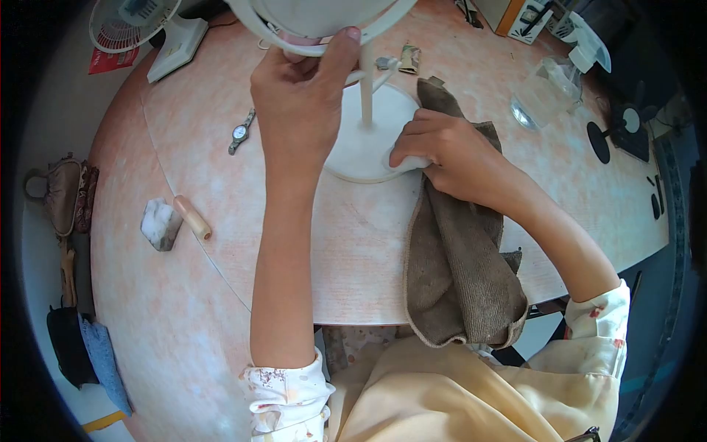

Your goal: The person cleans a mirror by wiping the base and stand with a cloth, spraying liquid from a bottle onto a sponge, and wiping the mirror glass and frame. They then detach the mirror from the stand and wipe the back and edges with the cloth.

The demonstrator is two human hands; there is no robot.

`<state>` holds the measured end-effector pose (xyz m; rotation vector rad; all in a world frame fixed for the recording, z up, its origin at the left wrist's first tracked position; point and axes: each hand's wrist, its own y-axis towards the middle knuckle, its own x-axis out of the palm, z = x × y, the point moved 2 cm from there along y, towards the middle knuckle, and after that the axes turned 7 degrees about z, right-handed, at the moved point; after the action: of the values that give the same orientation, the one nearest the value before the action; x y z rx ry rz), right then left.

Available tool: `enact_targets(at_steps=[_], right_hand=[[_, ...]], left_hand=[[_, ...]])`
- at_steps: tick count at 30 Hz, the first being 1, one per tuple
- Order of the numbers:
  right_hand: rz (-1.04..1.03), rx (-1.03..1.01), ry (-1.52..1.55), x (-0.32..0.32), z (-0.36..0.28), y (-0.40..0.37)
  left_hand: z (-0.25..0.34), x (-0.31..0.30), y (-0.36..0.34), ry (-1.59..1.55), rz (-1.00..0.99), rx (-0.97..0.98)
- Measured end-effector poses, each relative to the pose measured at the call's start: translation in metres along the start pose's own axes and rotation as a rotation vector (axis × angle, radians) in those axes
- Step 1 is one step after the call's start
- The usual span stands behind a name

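A white stand mirror stands on the round table, with a thin post (366, 88) rising from its flat round base (359, 151). My left hand (302, 92) grips the rim of the mirror head (317, 22) at the top of the view. My right hand (442, 151) presses a small white piece against the base's right edge. A brown cloth (456, 265) lies under that hand and hangs over the table's near edge.
A wristwatch (241, 132) lies left of the base. A white lump (160, 222) and a small cylinder (192, 218) sit at the left. A small fan (147, 29) stands at the back left. A clear spray bottle (549, 85) stands at the back right.
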<state>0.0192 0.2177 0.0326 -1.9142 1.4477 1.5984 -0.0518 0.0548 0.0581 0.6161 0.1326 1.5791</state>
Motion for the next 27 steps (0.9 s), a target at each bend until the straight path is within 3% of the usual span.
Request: enact_targets(at_steps=[3, 6, 10, 13, 16, 19, 25, 27], right_hand=[[0.075, -0.066, -0.015, 0.016, -0.005, 0.014], [0.342, -0.163, -0.035, 0.059, -0.011, 0.042], [0.161, -0.145, 0.119, 0.034, -0.001, 0.018], [0.151, -0.032, -0.01, 0.001, 0.023, -0.005], [0.227, -0.023, -0.117, 0.005, 0.043, 0.01], [0.339, 0.121, -0.051, 0.024, 0.061, 0.039], [0.387, 0.382, 0.304, 0.033, 0.074, 0.065], [0.389, 0.218, 0.413, 0.044, 0.086, 0.076]], left_hand=[[0.002, 0.005, -0.001, 0.027, -0.017, -0.002], [0.0, -0.002, -0.001, 0.156, -0.049, -0.001], [0.001, -0.006, 0.002, 0.066, -0.05, -0.005], [0.003, -0.004, 0.005, 0.062, -0.088, -0.015], [0.002, -0.003, 0.007, 0.059, -0.098, -0.028], [0.0, -0.005, 0.007, 0.052, -0.1, -0.048], [0.001, -0.006, 0.011, 0.068, -0.124, -0.078], [-0.003, -0.007, 0.013, 0.046, -0.104, -0.083]])
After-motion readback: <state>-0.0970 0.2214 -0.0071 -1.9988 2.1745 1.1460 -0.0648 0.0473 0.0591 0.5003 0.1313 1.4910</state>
